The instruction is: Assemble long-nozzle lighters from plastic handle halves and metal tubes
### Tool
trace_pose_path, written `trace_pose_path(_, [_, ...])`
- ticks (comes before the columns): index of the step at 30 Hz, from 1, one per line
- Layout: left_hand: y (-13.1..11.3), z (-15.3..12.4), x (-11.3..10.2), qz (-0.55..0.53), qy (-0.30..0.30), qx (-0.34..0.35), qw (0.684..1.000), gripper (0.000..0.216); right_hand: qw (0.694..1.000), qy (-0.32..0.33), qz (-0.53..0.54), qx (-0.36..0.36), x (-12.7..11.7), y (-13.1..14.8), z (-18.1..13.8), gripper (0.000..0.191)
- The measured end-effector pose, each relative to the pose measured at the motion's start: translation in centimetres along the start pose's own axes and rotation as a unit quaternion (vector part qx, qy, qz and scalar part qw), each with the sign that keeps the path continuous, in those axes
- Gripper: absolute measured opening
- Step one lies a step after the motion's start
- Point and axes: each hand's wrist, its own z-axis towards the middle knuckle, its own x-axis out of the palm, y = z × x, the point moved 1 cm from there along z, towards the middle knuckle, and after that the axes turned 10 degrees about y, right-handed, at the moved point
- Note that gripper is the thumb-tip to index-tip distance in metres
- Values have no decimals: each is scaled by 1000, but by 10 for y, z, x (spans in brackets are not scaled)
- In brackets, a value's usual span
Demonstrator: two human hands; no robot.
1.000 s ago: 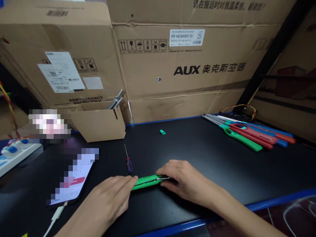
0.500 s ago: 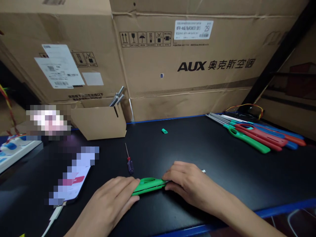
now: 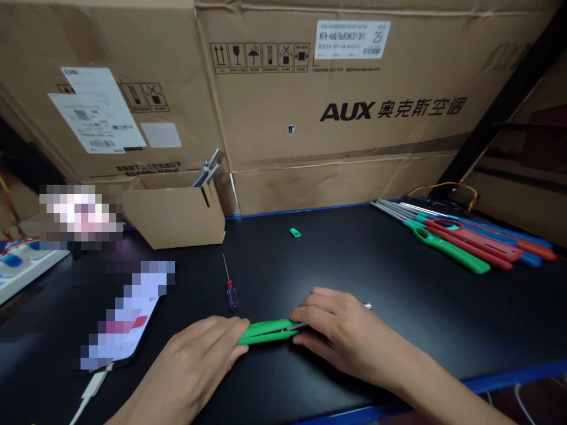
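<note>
At far left a white power strip (image 3: 22, 271) sits by the table's edge, and a white cable (image 3: 91, 386) runs from the near end of a phone (image 3: 124, 319), its screen blurred out. Beyond that stands a cardboard holder (image 3: 177, 218) with metal tubes (image 3: 206, 174) poking out of it, and a purple-handled screwdriver (image 3: 231, 292) lies on the black table (image 3: 398, 283) just right of it, touched by neither hand. My left hand (image 3: 195, 354) is closed over the left end of a green lighter handle (image 3: 268, 332), which lies flat on the table near me, between my hands. My right hand (image 3: 336, 330) is closed over its other end, where a thin metal tube (image 3: 299, 326) enters the handle; the tube's tip shows past my knuckles. Farther off a small green clip (image 3: 295, 232) lies alone, and at right a row of long lighters (image 3: 456, 242) sits fanned out below the AUX carton (image 3: 336, 118). I judge the step in hand to be fitting the tube into the handle, so the next move calls for even pressure from both hands, keeping the seam closed and the tube straight
</note>
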Motion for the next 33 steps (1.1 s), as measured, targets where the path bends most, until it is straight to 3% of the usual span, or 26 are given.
trace_pose_path(4, [-1,2,-1,-21,21,-5,1000,26,999,14,-43,1,0,4,3,15])
trace_pose_path(11, [-7,7,-7,-10,6,-3,1000,23,997,26,-76,-20,0,4,5,18])
trace_pose_path(18, [-19,18,2,40,-2,-34,999,25,997,23,-77,-17,0,7,4,17])
trace_pose_path(27, [-16,12,-2,-25,-12,-49,998,15,999,27,12,32,-3,3,-4,16])
trace_pose_path(33, [-18,8,1,-6,-38,-49,998,19,1000,19,10,10,-2,8,-5,17])
